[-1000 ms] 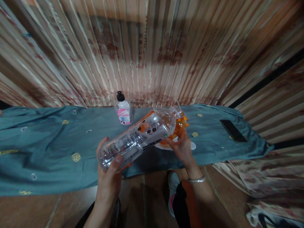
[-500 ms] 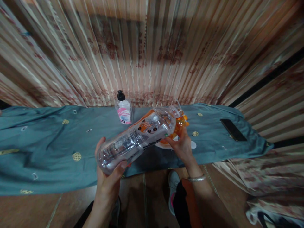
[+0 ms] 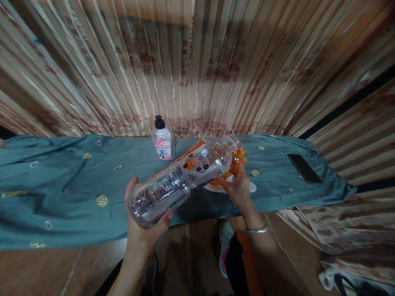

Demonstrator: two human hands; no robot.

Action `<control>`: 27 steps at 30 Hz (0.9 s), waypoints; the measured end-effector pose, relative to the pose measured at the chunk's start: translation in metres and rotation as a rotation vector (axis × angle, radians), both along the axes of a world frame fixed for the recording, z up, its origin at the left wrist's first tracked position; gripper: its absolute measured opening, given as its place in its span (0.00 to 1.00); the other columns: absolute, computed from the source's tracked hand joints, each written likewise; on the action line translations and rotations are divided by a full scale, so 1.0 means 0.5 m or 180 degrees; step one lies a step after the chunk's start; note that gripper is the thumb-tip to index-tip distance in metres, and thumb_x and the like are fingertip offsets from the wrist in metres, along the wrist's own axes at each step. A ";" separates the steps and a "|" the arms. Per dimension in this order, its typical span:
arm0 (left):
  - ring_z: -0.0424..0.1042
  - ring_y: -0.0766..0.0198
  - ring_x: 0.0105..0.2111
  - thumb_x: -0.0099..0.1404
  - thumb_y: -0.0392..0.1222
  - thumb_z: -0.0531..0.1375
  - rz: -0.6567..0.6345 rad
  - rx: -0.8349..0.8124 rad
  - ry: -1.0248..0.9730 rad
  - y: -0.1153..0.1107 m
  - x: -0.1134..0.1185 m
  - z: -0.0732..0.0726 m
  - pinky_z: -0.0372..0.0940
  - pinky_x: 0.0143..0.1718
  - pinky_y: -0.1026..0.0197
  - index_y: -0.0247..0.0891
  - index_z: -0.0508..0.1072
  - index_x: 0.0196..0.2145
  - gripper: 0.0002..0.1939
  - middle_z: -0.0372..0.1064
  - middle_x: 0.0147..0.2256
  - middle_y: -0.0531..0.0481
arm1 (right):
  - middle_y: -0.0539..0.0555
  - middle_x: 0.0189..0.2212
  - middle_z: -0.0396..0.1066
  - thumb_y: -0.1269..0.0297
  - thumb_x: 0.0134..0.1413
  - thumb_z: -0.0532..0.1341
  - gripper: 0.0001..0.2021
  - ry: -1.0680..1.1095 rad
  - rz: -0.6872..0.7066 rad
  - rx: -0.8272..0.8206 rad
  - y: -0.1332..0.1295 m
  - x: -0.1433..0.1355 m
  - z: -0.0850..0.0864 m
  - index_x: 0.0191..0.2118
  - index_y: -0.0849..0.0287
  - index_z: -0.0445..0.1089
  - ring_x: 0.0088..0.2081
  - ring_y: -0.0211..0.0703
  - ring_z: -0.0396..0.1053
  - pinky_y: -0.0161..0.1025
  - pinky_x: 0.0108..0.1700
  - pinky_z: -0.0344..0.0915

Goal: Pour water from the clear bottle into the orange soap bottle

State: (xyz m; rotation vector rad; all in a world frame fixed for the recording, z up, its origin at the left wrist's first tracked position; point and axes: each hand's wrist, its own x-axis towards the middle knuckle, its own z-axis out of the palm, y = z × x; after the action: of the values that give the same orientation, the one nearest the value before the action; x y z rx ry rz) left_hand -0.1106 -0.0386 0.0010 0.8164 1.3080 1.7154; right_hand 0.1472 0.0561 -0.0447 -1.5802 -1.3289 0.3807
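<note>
A large clear plastic bottle (image 3: 182, 179) with an orange and white label is held tilted over the cloth, its neck toward the upper right. My left hand (image 3: 142, 232) wraps round its base, thumb along the near side. Near the neck, my right hand (image 3: 239, 187) grips the bottle's shoulder, its fingers partly hidden behind it. An orange translucent object (image 3: 237, 158) shows behind the neck, close to my right fingers; its shape is mostly covered. Under the bottle a white and orange flat item (image 3: 252, 187) is partly visible.
A pump bottle (image 3: 163, 144) with black top and pink label stands at the back of the green cloth (image 3: 74, 176). A black phone (image 3: 304, 168) lies at the right. Pleated curtains (image 3: 197, 70) rise behind, with a dark pole at the right.
The clear bottle has turned slightly in my hands, and my left thumb has moved a little to the right along it. The whole view has shifted slightly.
</note>
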 end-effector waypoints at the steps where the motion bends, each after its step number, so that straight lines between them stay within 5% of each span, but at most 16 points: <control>1: 0.83 0.50 0.50 0.45 0.43 0.83 -0.0005 0.0002 0.0024 0.000 -0.001 -0.001 0.81 0.47 0.53 0.47 0.64 0.73 0.60 0.81 0.53 0.46 | 0.64 0.44 0.87 0.34 0.43 0.77 0.39 -0.0001 -0.0015 -0.0018 0.000 0.000 0.001 0.54 0.55 0.71 0.46 0.70 0.86 0.60 0.45 0.82; 13: 0.82 0.42 0.58 0.46 0.49 0.84 -0.0052 -0.0052 0.0147 0.002 -0.008 0.001 0.76 0.63 0.42 0.48 0.63 0.73 0.61 0.79 0.60 0.45 | 0.62 0.43 0.87 0.37 0.43 0.78 0.37 0.0063 -0.0035 -0.0046 -0.001 -0.002 -0.002 0.53 0.54 0.71 0.44 0.69 0.87 0.58 0.44 0.82; 27: 0.82 0.45 0.55 0.42 0.48 0.85 0.0022 -0.0164 0.0085 -0.001 -0.006 0.012 0.78 0.55 0.47 0.48 0.64 0.72 0.63 0.78 0.60 0.44 | 0.63 0.43 0.87 0.37 0.45 0.78 0.36 0.0096 0.0044 0.0033 -0.004 0.001 0.002 0.53 0.54 0.72 0.44 0.68 0.86 0.58 0.44 0.82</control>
State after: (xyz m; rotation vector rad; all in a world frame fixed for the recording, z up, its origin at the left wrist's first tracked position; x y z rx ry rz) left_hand -0.1137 -0.0390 0.0068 0.8086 1.3687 1.6744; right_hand 0.1478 0.0540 -0.0435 -1.5516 -1.3173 0.4039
